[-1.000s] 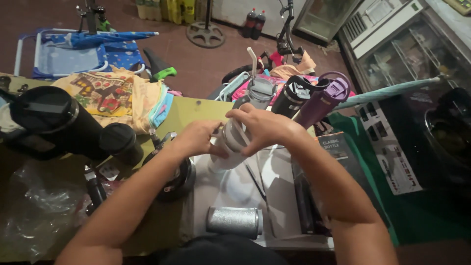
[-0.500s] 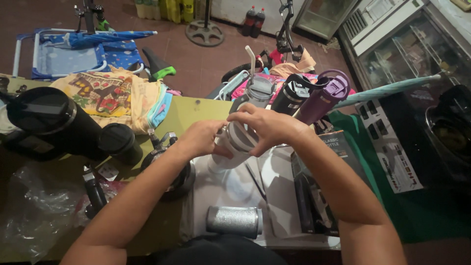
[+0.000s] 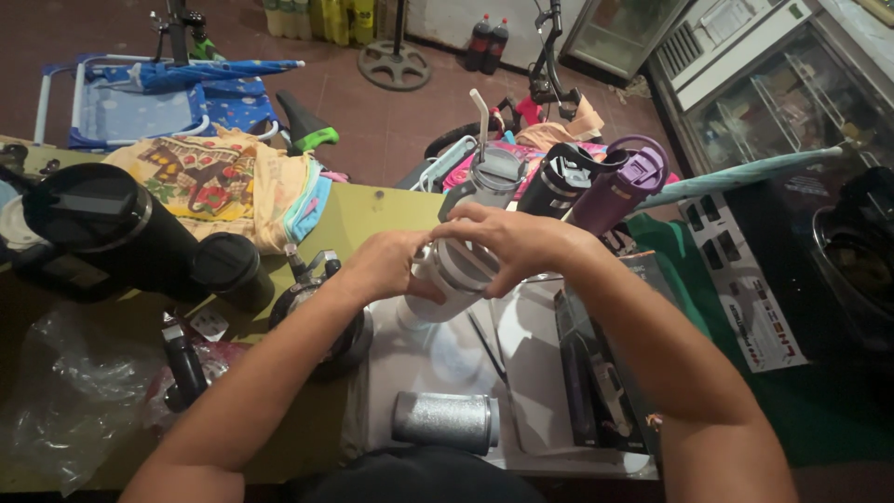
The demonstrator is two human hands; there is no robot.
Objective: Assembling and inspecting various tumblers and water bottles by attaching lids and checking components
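Silver glitter cylinder [image 3: 445, 421] lying on side at near edge of tabletop [image 3: 391, 210]. Above it, white tumbler [image 3: 453, 279] tilted over white sheet, gripped both ends: left hand [image 3: 386, 265] closed around body, right hand [image 3: 507, 240] clamped over top. Beyond: grey straw tumbler [image 3: 491, 177], black bottle [image 3: 556, 179], purple bottle [image 3: 619, 186].

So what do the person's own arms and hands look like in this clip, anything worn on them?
Both arms are bare from the bottom edge of the frame to the fingertips: no sleeves, gloves, watch or bands show. On the left hand and right hand no rings are visible, though some fingers are hidden. A dark garment edge shows at the bottom of the frame, between the arms.
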